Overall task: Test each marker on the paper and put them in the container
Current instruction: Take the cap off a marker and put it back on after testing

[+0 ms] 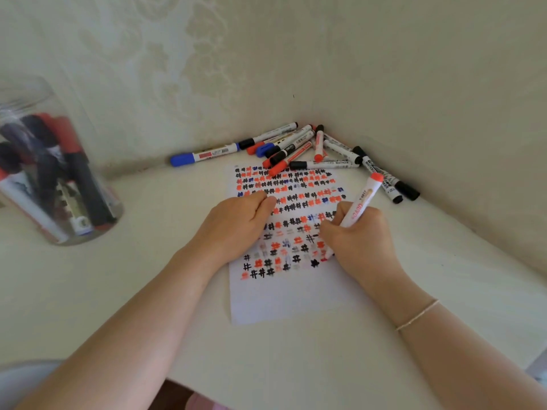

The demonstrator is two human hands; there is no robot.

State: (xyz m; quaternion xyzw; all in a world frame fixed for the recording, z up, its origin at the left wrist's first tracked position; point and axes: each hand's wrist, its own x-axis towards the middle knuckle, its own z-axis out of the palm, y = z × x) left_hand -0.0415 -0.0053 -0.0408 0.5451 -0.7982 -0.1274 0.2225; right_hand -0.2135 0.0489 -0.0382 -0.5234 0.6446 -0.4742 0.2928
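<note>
- White counter (148, 291) set in a corner of pale patterned walls (207, 69).
- Right hand (358, 241) grip curled round red-ended marker (359, 204), tip on paper (281, 297).
- Left hand (236, 226) rests loosely curled on paper, holding nothing.
- Loose markers (296, 149) piled in the corner.
- Clear container (50, 173) far left, holding markers.

In front of you the white paper (284, 294) lies flat on the desk, its upper part filled with rows of red, black and blue hash marks. You hold a red-ended marker (359, 207) tilted, its tip down on the sheet. More capped markers (299, 149) lie heaped in the corner. The clear container (56, 179) at far left holds several markers.
</note>
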